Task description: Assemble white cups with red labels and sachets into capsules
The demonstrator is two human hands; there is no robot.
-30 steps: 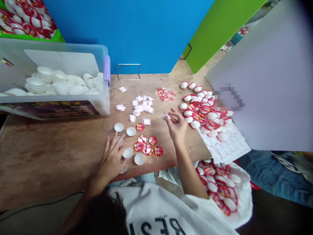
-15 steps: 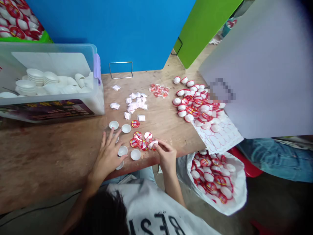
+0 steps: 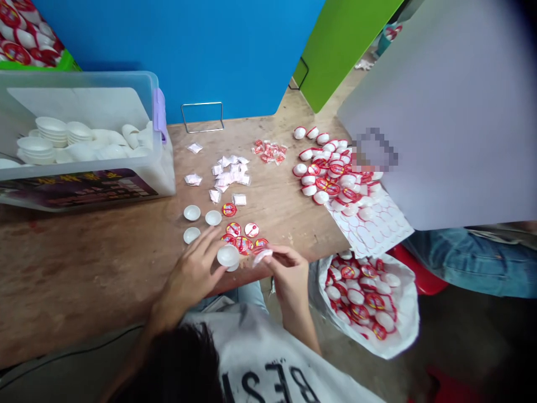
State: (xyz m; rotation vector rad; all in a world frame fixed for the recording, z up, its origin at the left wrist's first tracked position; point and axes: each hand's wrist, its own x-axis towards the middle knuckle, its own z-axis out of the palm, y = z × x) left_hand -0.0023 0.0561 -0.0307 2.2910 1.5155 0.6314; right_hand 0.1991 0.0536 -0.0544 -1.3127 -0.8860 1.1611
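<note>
My left hand (image 3: 197, 271) grips a small white cup (image 3: 227, 254) between fingers and thumb, raised a little above the table edge. Partly beneath it shows the rim of another cup. In my right hand (image 3: 290, 274), thumb and fingers pinch a small white packet (image 3: 262, 257). Between the hands and just beyond them lie several round red-and-yellow printed discs (image 3: 242, 244) and one white disc with a red mark (image 3: 251, 230). Loose white cups stand left of these, one (image 3: 192, 212) farther back and another (image 3: 192, 235) near my left fingers.
White packets (image 3: 226, 178) and small red packets (image 3: 272, 151) lie farther back. At left stands a clear bin (image 3: 165, 168) of stacked cups. Red-rimmed white capsules (image 3: 308, 180) heap at right; a white bag (image 3: 409, 330) holds more below. Blue (image 3: 201, 50) and green panels stand behind.
My left hand has moved right and taken hold of a white cup, lifting it over its neighbour. My right hand keeps the white packet, now slightly lower and tilted. The camera view shifted slightly.
</note>
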